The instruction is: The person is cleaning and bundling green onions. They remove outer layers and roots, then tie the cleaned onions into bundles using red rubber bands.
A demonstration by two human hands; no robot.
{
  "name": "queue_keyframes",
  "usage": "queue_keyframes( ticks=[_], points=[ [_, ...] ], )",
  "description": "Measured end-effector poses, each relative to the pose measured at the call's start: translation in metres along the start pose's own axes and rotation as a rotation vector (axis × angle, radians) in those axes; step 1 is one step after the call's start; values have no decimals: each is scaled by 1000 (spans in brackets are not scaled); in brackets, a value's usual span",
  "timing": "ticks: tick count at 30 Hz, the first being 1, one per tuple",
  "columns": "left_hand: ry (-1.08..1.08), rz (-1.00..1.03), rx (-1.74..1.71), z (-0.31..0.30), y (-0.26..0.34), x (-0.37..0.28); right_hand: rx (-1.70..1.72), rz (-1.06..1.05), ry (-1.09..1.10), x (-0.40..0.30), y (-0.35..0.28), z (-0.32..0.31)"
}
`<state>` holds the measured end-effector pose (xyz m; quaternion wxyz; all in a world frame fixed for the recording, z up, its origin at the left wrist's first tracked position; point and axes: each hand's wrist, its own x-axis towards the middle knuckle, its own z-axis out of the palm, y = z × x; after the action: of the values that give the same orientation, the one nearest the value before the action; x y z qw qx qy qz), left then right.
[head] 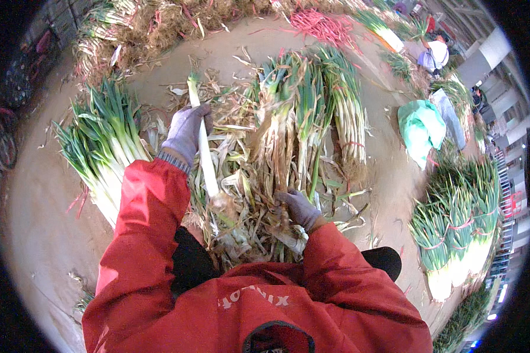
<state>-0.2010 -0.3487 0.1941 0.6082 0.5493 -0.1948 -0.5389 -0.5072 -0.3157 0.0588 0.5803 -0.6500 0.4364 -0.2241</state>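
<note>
Gloved in pale knit, my left hand [190, 130] grips a single peeled green onion stalk [207, 165], its white shank pointing down towards me and its cut green top above the fist. My right hand [299, 207], also gloved, is closed around the lower part of a brown, dry-skinned stalk [282, 163] beside the untrimmed onions. Just beyond it lie leafy onions [309, 97] and a tied bundle with roots [351, 119]. Stripped leaves and skins [243, 176] cover the floor between my hands. On the left rests a pile of cleaned onions [110, 145].
Rooty onion bundles [145, 31] line the far side, near a heap of red ties [322, 26]. To the right are a green plastic bag [422, 128] and tied clean bundles [450, 234]. Another person [435, 55] is at the upper right.
</note>
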Motion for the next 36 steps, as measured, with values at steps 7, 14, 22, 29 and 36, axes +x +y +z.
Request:
queue_keyframes(
  ticks=[7, 14, 22, 29, 36],
  points=[
    [-13, -8, 117, 0, -36, 25, 259, 196, 251, -67, -131, -6],
    [-198, 165, 151, 24, -76, 60, -186, 135, -112, -167, -102, 8],
    [-61, 42, -65, 6, -29, 48, -34, 353, -187, -166, -113, -31],
    [-49, 231, 5, 17, -18, 22, -583, 226, -319, -72, -24, -85],
    [-137, 225, 225, 11, -4, -20, 84, -77, -51, 60, -101, 5]
  ],
)
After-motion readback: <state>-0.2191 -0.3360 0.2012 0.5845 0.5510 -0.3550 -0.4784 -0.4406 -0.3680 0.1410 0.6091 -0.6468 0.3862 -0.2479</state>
